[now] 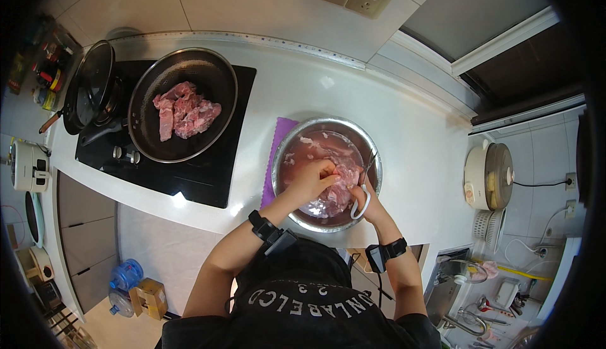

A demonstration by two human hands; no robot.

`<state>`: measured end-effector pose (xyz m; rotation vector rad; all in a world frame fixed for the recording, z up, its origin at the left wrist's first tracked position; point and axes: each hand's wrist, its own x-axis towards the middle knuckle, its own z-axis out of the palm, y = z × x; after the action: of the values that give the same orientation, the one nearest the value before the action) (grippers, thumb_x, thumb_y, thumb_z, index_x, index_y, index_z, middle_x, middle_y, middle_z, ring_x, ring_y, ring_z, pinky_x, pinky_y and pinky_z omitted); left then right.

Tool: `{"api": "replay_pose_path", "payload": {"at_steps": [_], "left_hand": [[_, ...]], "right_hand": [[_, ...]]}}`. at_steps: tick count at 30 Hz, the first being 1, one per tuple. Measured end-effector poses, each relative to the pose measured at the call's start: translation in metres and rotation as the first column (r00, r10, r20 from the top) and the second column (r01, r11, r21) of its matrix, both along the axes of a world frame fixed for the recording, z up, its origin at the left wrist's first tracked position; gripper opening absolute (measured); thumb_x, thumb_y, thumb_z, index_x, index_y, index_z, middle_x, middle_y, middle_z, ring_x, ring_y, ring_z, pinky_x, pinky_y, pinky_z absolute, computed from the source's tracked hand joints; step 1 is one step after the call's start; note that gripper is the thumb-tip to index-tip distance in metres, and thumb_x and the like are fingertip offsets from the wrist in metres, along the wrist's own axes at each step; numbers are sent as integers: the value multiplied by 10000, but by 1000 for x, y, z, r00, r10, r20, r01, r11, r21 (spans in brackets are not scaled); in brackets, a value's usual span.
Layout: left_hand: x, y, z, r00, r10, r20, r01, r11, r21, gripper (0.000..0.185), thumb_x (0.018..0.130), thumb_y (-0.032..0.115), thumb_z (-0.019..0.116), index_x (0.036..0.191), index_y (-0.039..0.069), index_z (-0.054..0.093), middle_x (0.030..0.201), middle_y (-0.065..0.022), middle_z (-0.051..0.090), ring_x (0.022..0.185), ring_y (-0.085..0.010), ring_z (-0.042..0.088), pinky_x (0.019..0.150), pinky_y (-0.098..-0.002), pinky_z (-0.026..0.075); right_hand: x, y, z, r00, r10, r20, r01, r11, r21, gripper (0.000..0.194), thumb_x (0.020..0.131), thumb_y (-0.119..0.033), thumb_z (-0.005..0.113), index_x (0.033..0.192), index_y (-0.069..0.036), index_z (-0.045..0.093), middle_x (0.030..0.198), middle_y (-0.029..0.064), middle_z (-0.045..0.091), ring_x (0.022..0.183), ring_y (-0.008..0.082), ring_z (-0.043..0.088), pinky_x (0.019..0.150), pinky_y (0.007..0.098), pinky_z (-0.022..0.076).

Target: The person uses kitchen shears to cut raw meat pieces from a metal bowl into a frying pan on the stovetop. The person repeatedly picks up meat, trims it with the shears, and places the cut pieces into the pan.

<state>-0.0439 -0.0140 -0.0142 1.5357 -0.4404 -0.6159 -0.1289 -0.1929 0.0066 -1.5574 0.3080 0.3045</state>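
Observation:
A large metal bowl (289, 214) holds cloudy pinkish water and pieces of raw meat (348, 171). Over the bowl, my left hand (315, 178) pinches a piece of the meat between thumb and fingers. At the bowl's right side, my right hand (371, 202) has scissors (361, 204) hooked on it by a white handle loop. Their blades point away from me, toward the bowl's far right rim. The fingers of this hand also touch the meat, and their tips are partly hidden. Beneath the bowl's left side lies a purple cloth (268, 190).
Left of the bowl, a frying pan (222, 126) with raw meat pieces (187, 112) sits on a black cooktop (203, 178). A lidded pan (94, 83) stands farther left. On the right are an electric pot (487, 176), a white basket (490, 228) and a sink (445, 287).

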Motion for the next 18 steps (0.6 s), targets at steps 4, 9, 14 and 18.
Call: {"api": "replay_pose_path", "payload": {"at_steps": [4,9,14,18], "left_hand": [[8,2,-12,980,-133,-148,117,987,-110,165,883,126,657,967,-11,617,863,-31,634,776,-73,575,679,-237,479],[13,5,-15,947,-226,-230,186,965,-183,159,896,119,636,982,-15,624,865,-17,629,792,-68,561,697,-233,471],[16,6,-8,951,-257,-173,252,967,-46,85,869,72,612,910,-2,609,803,-13,608,744,-73,548,657,-240,457],[7,-1,-6,995,-96,12,95,994,55,64,824,17,566,883,0,586,753,-26,580,707,-73,537,629,-240,446]], "right_hand": [[-2,-3,0,1000,18,24,-18,1000,7,647,868,-167,498,1456,-85,242,1351,78,437,1171,178,478,973,287,393],[-6,-7,0,996,-10,-94,26,986,163,650,871,-182,508,1458,-98,244,1368,78,431,1223,188,473,1006,323,405],[-5,-5,-3,986,-28,-162,76,952,297,636,871,-186,514,1448,-101,263,1355,77,447,1235,190,476,1006,346,420],[-3,-1,6,991,-38,-130,58,986,159,624,863,-170,509,1440,-99,282,1338,80,454,1205,183,489,981,333,430]]}}
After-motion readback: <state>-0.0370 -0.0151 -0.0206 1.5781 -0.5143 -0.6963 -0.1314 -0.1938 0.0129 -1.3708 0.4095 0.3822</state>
